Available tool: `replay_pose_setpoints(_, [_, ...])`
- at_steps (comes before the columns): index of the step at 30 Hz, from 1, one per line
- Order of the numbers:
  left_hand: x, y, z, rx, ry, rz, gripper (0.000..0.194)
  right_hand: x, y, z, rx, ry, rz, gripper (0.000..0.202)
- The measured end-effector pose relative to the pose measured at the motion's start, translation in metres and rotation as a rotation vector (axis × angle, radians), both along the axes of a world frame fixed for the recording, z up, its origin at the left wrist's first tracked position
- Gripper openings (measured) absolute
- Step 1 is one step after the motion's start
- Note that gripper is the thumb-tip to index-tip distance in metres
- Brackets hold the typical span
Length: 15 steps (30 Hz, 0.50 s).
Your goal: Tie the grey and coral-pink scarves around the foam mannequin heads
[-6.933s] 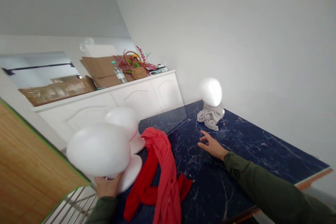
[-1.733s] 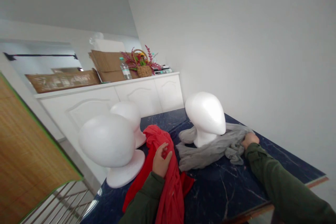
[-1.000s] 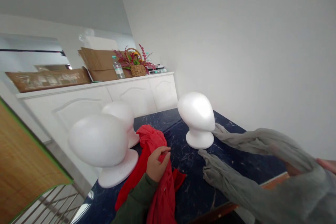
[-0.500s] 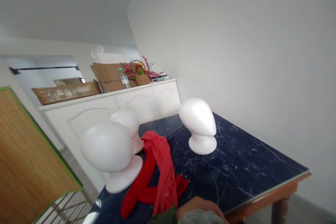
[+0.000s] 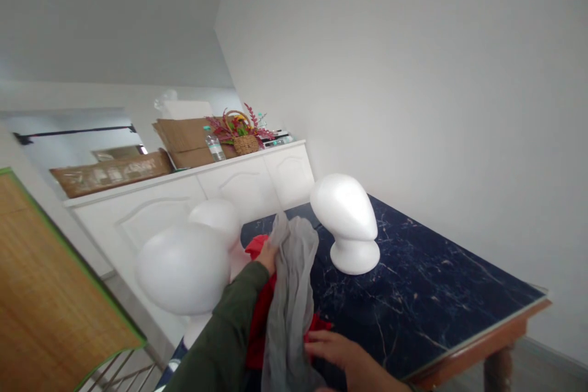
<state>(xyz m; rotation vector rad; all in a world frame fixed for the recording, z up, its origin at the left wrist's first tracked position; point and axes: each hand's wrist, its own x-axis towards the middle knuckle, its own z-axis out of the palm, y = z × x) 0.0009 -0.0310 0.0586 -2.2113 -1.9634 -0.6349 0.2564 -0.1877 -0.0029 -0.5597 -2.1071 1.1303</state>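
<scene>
A sheer grey scarf (image 5: 291, 282) hangs lengthwise over the red scarves near the middle of the table. My left hand (image 5: 267, 256), in a dark green sleeve, is closed on its far left edge. My right hand (image 5: 342, 352) lies beside the near part of the grey cloth, fingers stretched out, with fingertips close to its right edge. Parts of the red scarves (image 5: 261, 324) show below and beside the grey one. A white foam head (image 5: 344, 214) stands upright on the right. Two more white heads, one nearer (image 5: 184, 266) and one behind it (image 5: 215, 217), stand at left, partly hidden by my sleeve.
The dark blue marble-patterned table (image 5: 413, 294) has a wooden edge and meets the wall at right. A white cabinet (image 5: 151, 220) behind carries cardboard boxes (image 5: 193, 141), a bottle (image 5: 214, 144) and a flower basket (image 5: 245, 144). A wood-patterned panel (image 5: 55, 294) with green edging is at left.
My left hand has reached forward with the grey scarf, now spread over the red ones. My right hand has come into clear view at its near right side. The view has shifted slightly.
</scene>
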Motion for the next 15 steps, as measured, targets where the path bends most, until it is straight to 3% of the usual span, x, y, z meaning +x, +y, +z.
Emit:
replay_pose_setpoints(4, [-0.010, -0.011, -0.041, 0.037, 0.018, 0.098, 0.047, 0.038, 0.052, -0.032, 0.027, -0.016, -0.584, 0.021])
replay_pose_setpoints(7, [-0.007, -0.028, -0.065, 0.092, 0.054, 0.103, 0.049, 0.068, 0.101, -0.046, 0.048, -0.046, -0.964, 0.039])
replay_pose_setpoints(9, [-0.003, -0.035, -0.079, -0.012, 0.078, 0.104, 0.051, 0.075, 0.130, -0.049, 0.126, -0.068, -1.055, 0.061])
replay_pose_setpoints(11, [-0.001, -0.039, -0.091, -0.182, 0.076, 0.110, 0.053, 0.070, 0.152, -0.049, 0.219, -0.090, -1.055, 0.075])
replay_pose_setpoints(15, [-0.003, -0.039, -0.100, -0.298, 0.049, 0.070, 0.057, 0.046, 0.179, -0.041, 0.292, -0.142, -1.066, 0.071])
